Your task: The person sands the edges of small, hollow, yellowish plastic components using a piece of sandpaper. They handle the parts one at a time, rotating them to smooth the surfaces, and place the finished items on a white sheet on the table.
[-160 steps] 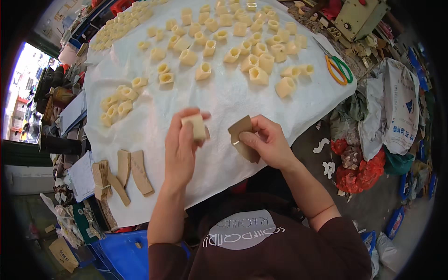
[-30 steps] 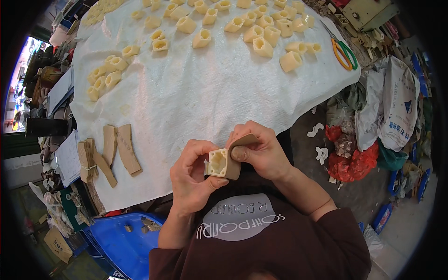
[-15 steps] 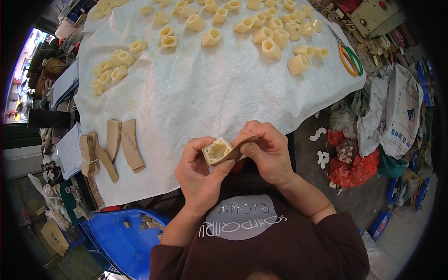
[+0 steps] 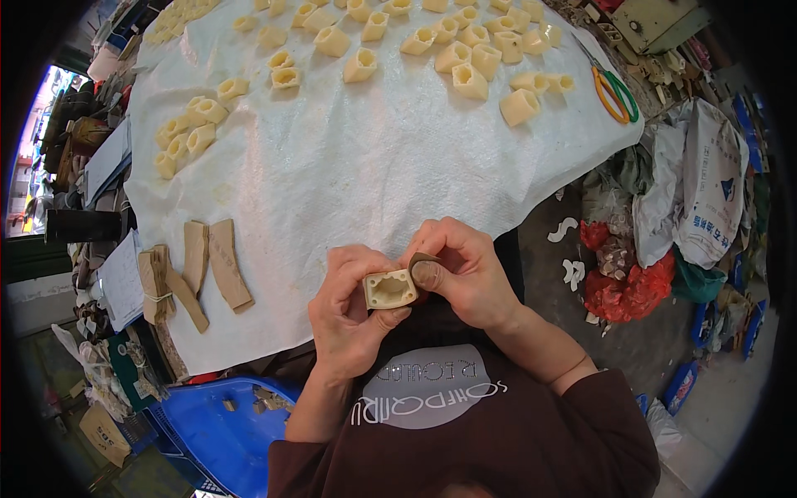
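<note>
My left hand [image 4: 342, 307] is pinching a cream, hollow, box-shaped block [image 4: 390, 290] near the white woven cloth's [image 4: 332, 183] near edge; my right hand [image 4: 461, 274] is pinching a brown, flexible strip [image 4: 426, 260] at its right end. I am flagging possible skewing from uneven thumb pressure.

Block [image 4: 392, 290] at the near edge of the cloth [image 4: 374, 166] — strips [image 4: 228, 270] left, scissors [image 4: 599, 76] far right, other blocks [image 4: 360, 66] beyond
</note>
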